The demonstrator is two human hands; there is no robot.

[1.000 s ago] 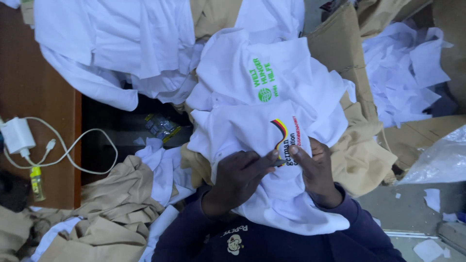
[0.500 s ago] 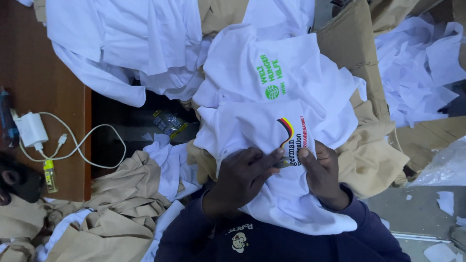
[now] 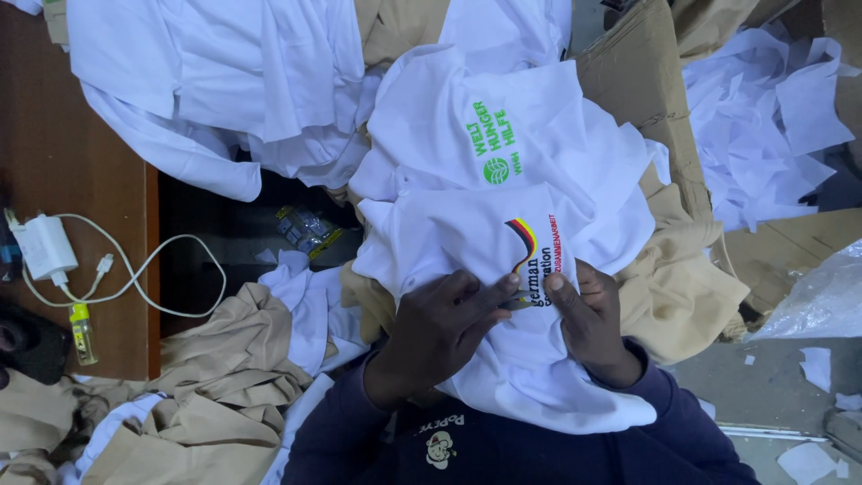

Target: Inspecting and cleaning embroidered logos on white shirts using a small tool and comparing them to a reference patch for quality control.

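Both hands pressed onto a white printed shirt (image 3: 467,242) at six o'clock: left hand (image 3: 440,328) apparently pinching a small dark tool, right hand (image 3: 588,314) gripping fabric. White charger (image 3: 43,249) on worktop (image 3: 63,180) at nine o'clock.

Both hands low centre, knuckles up, dark sleeves at wrists. Left hand (image 3: 444,328) fingers curled, pinching; right hand (image 3: 588,314) thumb pressing down, fingertips nearly meeting.
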